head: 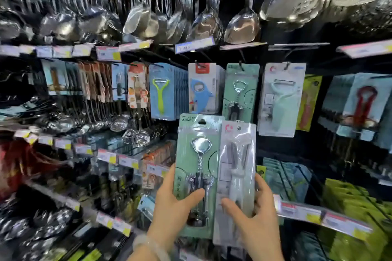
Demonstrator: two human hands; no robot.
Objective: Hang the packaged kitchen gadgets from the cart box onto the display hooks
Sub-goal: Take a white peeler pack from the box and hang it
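Before the display hooks [240, 65], the left hand [174, 203] grips a green-carded corkscrew pack [199, 167] upright; just beside it, the right hand [257, 216] grips a clear-bagged white peeler pack [235, 176].

Dark open gap [314, 150] right of the held packs, hanging peeler cards [280, 99] crowding just above

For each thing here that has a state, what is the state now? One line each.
Left hand: grips the green corkscrew pack, upright, not hung.
Right hand: grips the white peeler pack, upright, not hung.
Corkscrew packs on hook: hanging.
Peeler packs on hook: hanging.
Ladles: hanging above.
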